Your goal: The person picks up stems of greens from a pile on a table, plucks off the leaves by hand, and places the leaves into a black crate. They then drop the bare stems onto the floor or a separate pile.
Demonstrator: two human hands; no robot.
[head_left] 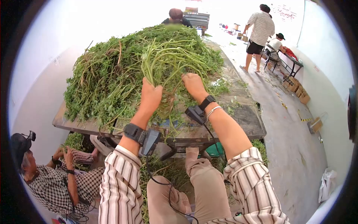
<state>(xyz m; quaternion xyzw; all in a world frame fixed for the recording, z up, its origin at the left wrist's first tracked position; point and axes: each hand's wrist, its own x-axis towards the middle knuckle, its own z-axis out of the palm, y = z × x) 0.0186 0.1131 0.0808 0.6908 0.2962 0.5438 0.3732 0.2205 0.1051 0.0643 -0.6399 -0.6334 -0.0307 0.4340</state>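
Observation:
My left hand (151, 98) is closed around the lower ends of a bunch of long green leafy stems (164, 56). The stems fan up and bend over to the right. To the right of the bunch, my right hand (194, 86) is closed in a pinch at a stem; its fingertips are partly hidden. Behind both hands lies a large heap of cut leafy greens (108, 78), with some brownish stalks in it. The heap covers much of a worn wooden table (244, 125).
More greens (169, 173) lie on the floor below the table. A person in checked clothes (56, 186) sits at lower left, and another person (176, 15) is behind the heap. On the right are a standing person (261, 28), a seated person (276, 43) and cardboard boxes (296, 89).

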